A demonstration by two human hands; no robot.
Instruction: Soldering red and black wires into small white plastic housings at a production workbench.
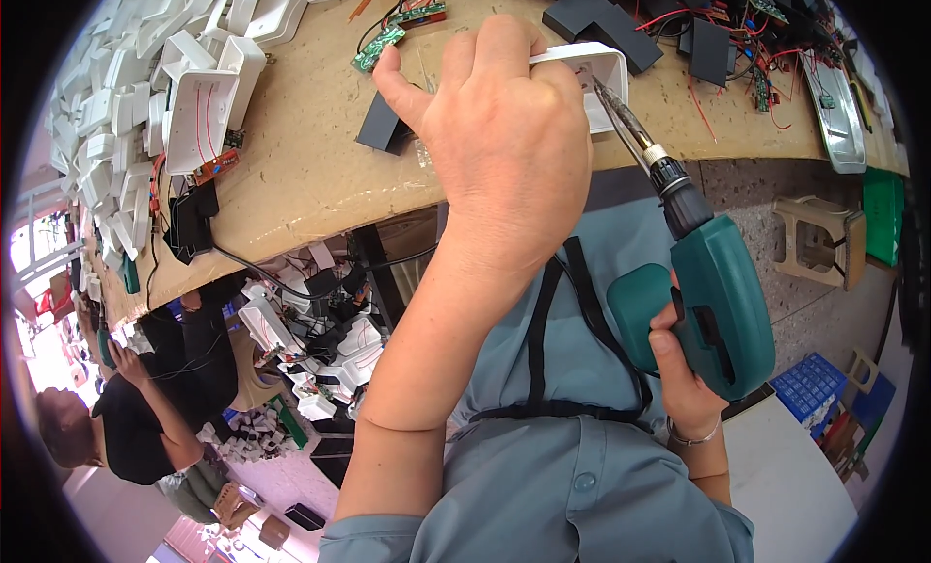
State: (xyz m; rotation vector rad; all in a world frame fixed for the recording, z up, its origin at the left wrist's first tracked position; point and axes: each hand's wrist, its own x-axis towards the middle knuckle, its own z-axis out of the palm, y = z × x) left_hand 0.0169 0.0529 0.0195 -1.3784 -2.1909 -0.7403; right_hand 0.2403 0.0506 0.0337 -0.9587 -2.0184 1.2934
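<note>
My left hand point(509, 141) is closed on a white plastic housing point(618, 70) at the table's near edge; its fingertips are mostly hidden behind the hand. My right hand point(687, 379) wraps the handle of a green cordless screwdriver point(725, 301). Its long slim bit point(630, 125) points up and left, with the tip inside the housing. Whether the tip touches a screw cannot be made out. Just beyond my left hand lie a small green circuit board point(379, 47) and a black plastic box point(382, 127).
White housings point(116, 117) are heaped along the left of the table point(301, 165). Black boxes point(606, 30) and red wires lie at the far right, near a metal tray point(836, 127). A stool point(819, 241) stands right; another person point(145, 418) sits left.
</note>
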